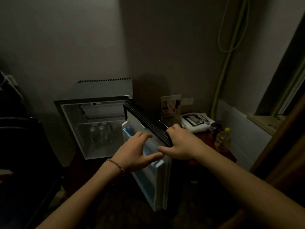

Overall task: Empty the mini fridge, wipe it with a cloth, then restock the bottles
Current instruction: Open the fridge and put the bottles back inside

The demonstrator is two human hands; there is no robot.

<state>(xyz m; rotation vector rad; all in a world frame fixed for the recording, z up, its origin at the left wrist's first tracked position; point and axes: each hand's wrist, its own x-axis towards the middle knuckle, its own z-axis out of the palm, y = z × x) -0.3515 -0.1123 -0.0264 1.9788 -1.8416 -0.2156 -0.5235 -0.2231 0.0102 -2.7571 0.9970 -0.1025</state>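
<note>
Clear bottles (101, 133) dim inside fridge (92, 126); right hand (179, 142) grips door (148, 129).

The room is dim, with a plain grey wall (66, 47). Pale cables (231, 47) hang down it. A low table (229, 155) with clutter stands beside a white radiator (244, 136).
</note>
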